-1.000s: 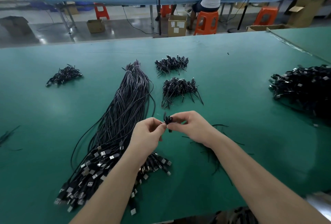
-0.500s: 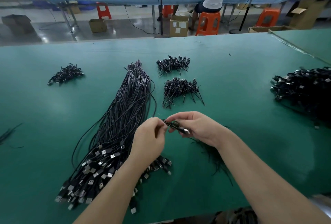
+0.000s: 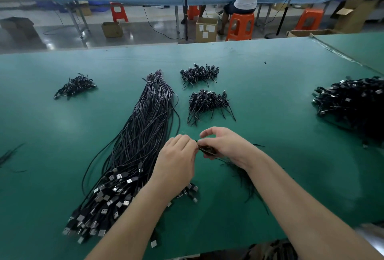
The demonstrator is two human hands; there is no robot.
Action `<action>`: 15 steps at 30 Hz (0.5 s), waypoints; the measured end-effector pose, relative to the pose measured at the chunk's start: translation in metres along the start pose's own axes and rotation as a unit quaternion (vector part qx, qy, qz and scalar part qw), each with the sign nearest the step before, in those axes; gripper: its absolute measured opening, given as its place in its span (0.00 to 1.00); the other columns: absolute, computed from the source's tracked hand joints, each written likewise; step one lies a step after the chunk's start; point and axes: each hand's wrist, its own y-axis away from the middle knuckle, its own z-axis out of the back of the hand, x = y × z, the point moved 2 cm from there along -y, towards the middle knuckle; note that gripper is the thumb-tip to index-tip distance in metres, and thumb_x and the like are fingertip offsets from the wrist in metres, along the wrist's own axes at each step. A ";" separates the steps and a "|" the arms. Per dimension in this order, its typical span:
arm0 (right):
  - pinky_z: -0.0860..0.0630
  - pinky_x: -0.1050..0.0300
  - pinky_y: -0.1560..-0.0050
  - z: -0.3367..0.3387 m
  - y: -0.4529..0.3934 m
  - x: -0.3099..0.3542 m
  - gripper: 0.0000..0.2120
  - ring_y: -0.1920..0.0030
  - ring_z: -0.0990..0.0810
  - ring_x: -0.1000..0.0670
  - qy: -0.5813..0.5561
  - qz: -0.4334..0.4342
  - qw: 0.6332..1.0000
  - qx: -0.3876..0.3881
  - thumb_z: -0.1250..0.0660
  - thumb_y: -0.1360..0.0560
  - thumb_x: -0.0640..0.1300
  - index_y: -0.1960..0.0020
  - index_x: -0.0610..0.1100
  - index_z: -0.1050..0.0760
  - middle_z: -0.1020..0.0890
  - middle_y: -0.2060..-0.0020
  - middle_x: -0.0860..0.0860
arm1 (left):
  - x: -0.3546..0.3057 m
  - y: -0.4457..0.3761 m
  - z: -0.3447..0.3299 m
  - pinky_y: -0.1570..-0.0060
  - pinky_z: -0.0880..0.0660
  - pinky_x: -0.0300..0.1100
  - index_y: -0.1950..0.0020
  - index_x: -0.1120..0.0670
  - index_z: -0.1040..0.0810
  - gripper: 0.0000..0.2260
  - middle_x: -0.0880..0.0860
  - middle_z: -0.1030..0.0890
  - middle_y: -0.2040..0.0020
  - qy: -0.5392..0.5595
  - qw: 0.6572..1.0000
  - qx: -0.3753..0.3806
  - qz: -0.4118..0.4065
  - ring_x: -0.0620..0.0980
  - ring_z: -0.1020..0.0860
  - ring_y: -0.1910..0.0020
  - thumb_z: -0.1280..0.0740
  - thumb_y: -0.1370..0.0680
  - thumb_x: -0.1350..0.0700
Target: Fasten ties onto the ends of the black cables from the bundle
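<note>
A long bundle of black cables [image 3: 143, 135] lies on the green table [image 3: 280, 97], its USB plugs [image 3: 108, 199] fanned out near the front edge. My left hand [image 3: 176, 160] and my right hand [image 3: 224, 145] meet just right of the bundle. Between their fingertips they pinch one small folded black cable [image 3: 206, 149]. The tie on it is too small to make out. Loose black ties [image 3: 243, 176] lie under my right wrist.
Small heaps of tied cables sit at the far left [image 3: 74, 86], the back middle [image 3: 199, 74] and just in front of that [image 3: 207, 102]. A big pile of cables [image 3: 353, 102] lies at the right edge. Beyond the table, a person sits on an orange stool [image 3: 241, 26].
The folded cable has turned from upright to lying flat between my fingers. Both hands have shifted slightly right, staying together above the table.
</note>
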 end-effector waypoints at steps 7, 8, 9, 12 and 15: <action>0.19 0.55 0.48 0.006 0.007 -0.001 0.09 0.56 0.17 0.52 -0.043 0.073 0.995 0.062 0.36 0.18 0.35 0.46 0.43 0.18 0.14 0.59 0.48 | 0.012 -0.002 -0.006 0.68 0.33 0.34 0.59 0.56 0.20 0.07 0.45 0.24 0.69 0.284 0.889 0.057 0.355 0.41 0.30 0.71 0.31 0.20 0.59; 0.19 0.57 0.49 0.007 0.008 0.000 0.10 0.56 0.18 0.54 -0.022 0.089 0.993 0.067 0.35 0.19 0.35 0.44 0.44 0.18 0.15 0.58 0.49 | 0.016 -0.001 -0.008 0.66 0.31 0.36 0.59 0.57 0.19 0.08 0.47 0.23 0.71 0.350 0.837 0.068 0.414 0.43 0.29 0.71 0.30 0.20 0.58; 0.20 0.59 0.50 0.007 0.009 0.000 0.10 0.56 0.19 0.56 0.001 0.100 0.993 0.067 0.33 0.20 0.35 0.44 0.46 0.17 0.15 0.58 0.51 | 0.018 0.000 -0.009 0.64 0.30 0.39 0.59 0.59 0.19 0.09 0.49 0.24 0.70 0.403 0.790 0.077 0.455 0.45 0.28 0.70 0.30 0.20 0.58; 0.20 0.55 0.49 0.005 0.008 0.000 0.08 0.55 0.19 0.54 0.042 0.116 0.992 0.037 0.29 0.22 0.40 0.45 0.48 0.15 0.15 0.55 0.47 | 0.018 0.002 -0.010 0.65 0.28 0.41 0.61 0.59 0.19 0.09 0.53 0.26 0.68 0.559 0.649 0.088 0.509 0.48 0.30 0.70 0.31 0.20 0.61; 0.21 0.44 0.42 0.003 0.006 -0.002 0.07 0.51 0.17 0.44 0.055 0.098 0.994 0.015 0.28 0.22 0.45 0.45 0.46 0.16 0.14 0.52 0.45 | 0.015 0.002 -0.010 0.65 0.29 0.40 0.60 0.59 0.20 0.08 0.52 0.26 0.68 0.563 0.652 0.090 0.499 0.48 0.30 0.69 0.31 0.20 0.61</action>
